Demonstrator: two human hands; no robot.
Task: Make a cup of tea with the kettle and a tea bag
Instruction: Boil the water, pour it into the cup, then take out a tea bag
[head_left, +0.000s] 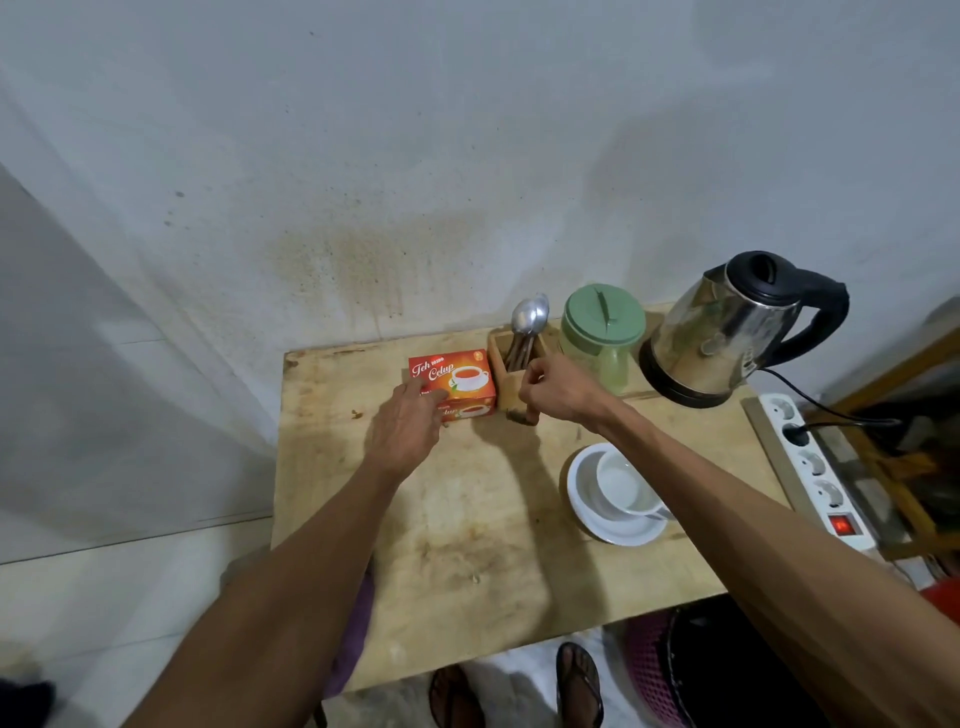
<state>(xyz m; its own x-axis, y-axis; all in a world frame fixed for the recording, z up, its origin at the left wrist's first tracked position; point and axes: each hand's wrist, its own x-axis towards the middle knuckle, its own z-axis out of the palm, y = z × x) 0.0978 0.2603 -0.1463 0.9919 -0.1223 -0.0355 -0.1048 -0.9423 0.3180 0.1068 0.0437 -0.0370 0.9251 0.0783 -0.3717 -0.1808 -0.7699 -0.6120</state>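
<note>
Nearest: two forearms over wooden table (467, 545). Left hand (408, 421) flat on tea box (457, 382), fingers loose, gripping nothing. Right hand (553, 387) pinching small dark thing, likely tea bag. Cup (621, 483) behind and right of it; kettle (727, 332) beyond.

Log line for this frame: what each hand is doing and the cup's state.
left hand: on tea box | right hand: pinching small item, likely tea bag | cup: on saucer, no tea | kettle: on base

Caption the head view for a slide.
Left hand on tea box, right hand by spoon holder; kettle beyond.
</note>
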